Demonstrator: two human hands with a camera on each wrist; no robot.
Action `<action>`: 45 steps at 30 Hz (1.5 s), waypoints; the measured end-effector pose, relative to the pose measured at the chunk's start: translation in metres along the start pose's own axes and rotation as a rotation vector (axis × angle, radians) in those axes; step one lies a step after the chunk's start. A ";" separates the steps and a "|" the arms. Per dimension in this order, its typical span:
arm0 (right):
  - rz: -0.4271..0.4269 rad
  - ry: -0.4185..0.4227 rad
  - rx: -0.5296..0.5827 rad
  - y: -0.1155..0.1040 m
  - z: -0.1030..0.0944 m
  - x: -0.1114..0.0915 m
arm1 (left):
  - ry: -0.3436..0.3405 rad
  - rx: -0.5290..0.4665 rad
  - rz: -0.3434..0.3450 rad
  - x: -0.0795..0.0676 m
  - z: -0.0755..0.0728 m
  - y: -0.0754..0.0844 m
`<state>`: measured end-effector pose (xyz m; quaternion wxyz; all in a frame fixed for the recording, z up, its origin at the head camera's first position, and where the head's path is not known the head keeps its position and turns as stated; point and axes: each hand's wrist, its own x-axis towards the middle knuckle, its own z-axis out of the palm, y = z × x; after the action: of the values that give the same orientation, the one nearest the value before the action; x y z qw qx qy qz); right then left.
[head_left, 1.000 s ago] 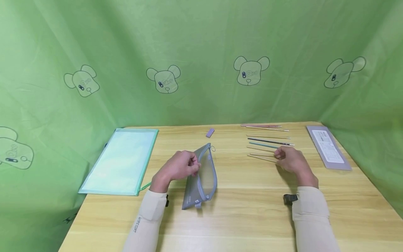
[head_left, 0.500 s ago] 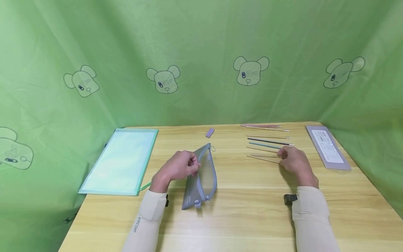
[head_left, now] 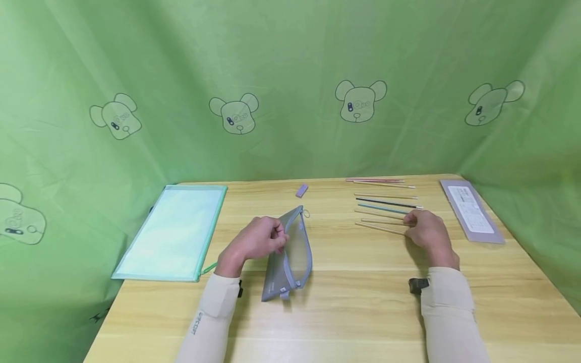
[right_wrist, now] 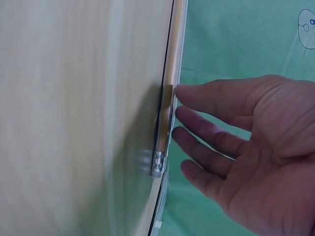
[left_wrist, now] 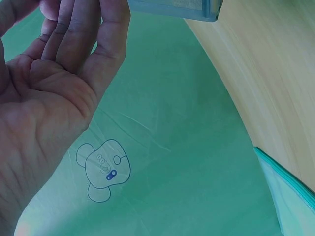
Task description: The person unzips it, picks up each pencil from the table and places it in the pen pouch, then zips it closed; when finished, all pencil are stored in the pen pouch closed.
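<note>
My left hand (head_left: 258, 239) pinches the side of a grey mesh zip pouch (head_left: 277, 275), whose mouth gapes to the right. In the left wrist view, a corner of the pouch (left_wrist: 177, 9) shows beyond the fingers of my left hand (left_wrist: 74, 69). At the right, my right hand (head_left: 426, 233) is over the eraser ends of the nearest wooden pencils (head_left: 380, 228). The right wrist view has the thumb and fingertips of my right hand (right_wrist: 246, 132) close along a pencil (right_wrist: 165, 118) with a metal ferrule. Its fingers are loosely bent; contact is hard to tell.
More pencils, among them a black one (head_left: 386, 202) and a teal one (head_left: 381, 207), lie in a row behind. A purple eraser (head_left: 301, 190) is at the back. A mint-edged zip folder (head_left: 174, 232) lies left, a labelled lilac case (head_left: 472, 212) right.
My right hand has slid slightly right along the nearest pencils, uncovering more of them. My left hand and the pouch have stayed in place.
</note>
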<state>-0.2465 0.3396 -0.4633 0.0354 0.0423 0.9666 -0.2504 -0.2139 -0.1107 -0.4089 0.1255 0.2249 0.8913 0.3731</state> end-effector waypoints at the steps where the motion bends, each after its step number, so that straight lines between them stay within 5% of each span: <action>1: 0.000 -0.004 -0.004 0.000 0.000 0.000 | 0.000 0.000 -0.001 0.000 0.000 0.000; 10: -0.008 -0.067 -0.018 0.000 0.001 0.000 | -0.004 0.012 0.005 0.001 0.001 0.000; 34: -0.157 -0.319 0.220 -0.012 0.005 0.004 | -0.009 0.012 -0.001 0.000 0.000 0.001; 45: -0.142 -0.280 0.191 -0.011 0.008 0.002 | -0.011 0.010 -0.010 -0.001 0.001 0.002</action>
<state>-0.2496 0.3266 -0.4654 0.1477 -0.0583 0.9246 -0.3462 -0.2124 -0.1094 -0.4079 0.1311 0.2230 0.8936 0.3668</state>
